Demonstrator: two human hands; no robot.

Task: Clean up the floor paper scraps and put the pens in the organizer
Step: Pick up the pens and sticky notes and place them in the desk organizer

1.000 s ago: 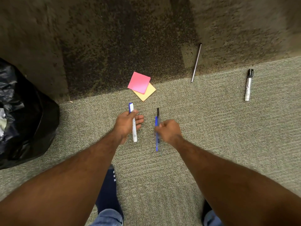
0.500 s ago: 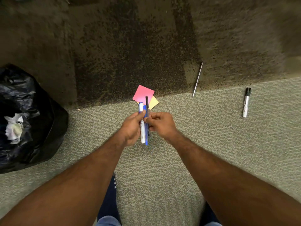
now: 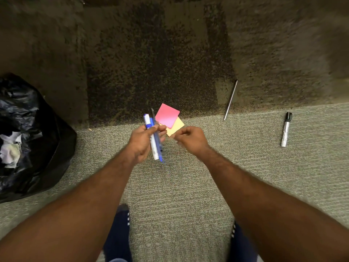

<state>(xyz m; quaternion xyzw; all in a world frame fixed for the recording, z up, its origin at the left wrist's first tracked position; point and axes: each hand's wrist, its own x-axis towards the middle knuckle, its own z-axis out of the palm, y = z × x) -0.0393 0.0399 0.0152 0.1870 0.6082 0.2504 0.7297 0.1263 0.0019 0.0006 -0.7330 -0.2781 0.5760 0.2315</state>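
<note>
My left hand (image 3: 141,143) grips two pens together: a white marker with a blue cap (image 3: 150,137) and a blue pen (image 3: 158,146). My right hand (image 3: 190,138) hovers just to the right of them with fingers curled and nothing in it. On the carpet behind the hands lie a pink sticky note (image 3: 168,115) and a yellow sticky note (image 3: 176,126) partly under it. A thin silver pen (image 3: 230,100) lies further right. A white marker with a black cap (image 3: 286,129) lies at the far right.
A black trash bag (image 3: 37,137) with crumpled paper (image 3: 10,148) inside sits open at the left. The floor is dark carpet at the back and light grey carpet in front. My feet in dark socks (image 3: 119,235) stand at the bottom.
My right hand brought the blue pen over to the left hand, which now holds both pens. The right hand has let go and drawn away to the right.
</note>
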